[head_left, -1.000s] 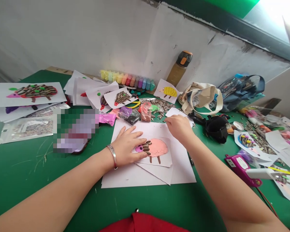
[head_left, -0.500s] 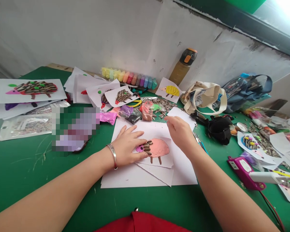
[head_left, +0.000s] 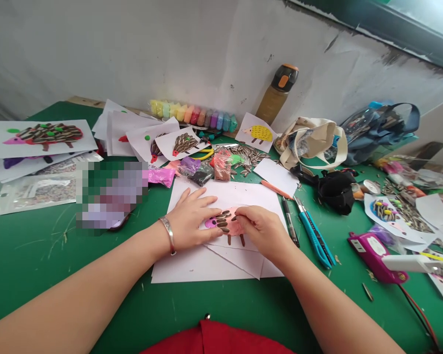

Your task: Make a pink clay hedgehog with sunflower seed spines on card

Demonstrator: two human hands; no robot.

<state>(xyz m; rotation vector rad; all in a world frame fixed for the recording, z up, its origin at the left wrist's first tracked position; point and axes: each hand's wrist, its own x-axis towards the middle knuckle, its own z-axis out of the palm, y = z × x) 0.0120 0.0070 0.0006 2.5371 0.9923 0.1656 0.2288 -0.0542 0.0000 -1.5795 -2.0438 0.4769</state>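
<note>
A pink clay hedgehog [head_left: 236, 227] with a purple face and brown legs lies on white paper in front of me. Several striped sunflower seeds [head_left: 224, 222] are set in its body near the head. My left hand [head_left: 190, 219] rests flat on the paper, fingers spread beside the hedgehog's head. With thumb and forefinger, my right hand [head_left: 264, 231] pinches a sunflower seed [head_left: 235, 218] over the pink body, hiding its right part. Beneath lie larger white sheets [head_left: 177, 268].
A seed pile [head_left: 249, 156] and bagged clay [head_left: 222, 166] lie behind the paper. To the right are an orange pencil [head_left: 276, 190], a black pen [head_left: 290, 223], blue scissors [head_left: 315, 238] and a magenta glue gun [head_left: 376, 258]. A bottle [head_left: 276, 96] stands by the wall.
My right hand has come from near the seed pile down and left to the hedgehog, with a seed between its fingertips. My left hand stays on the paper.
</note>
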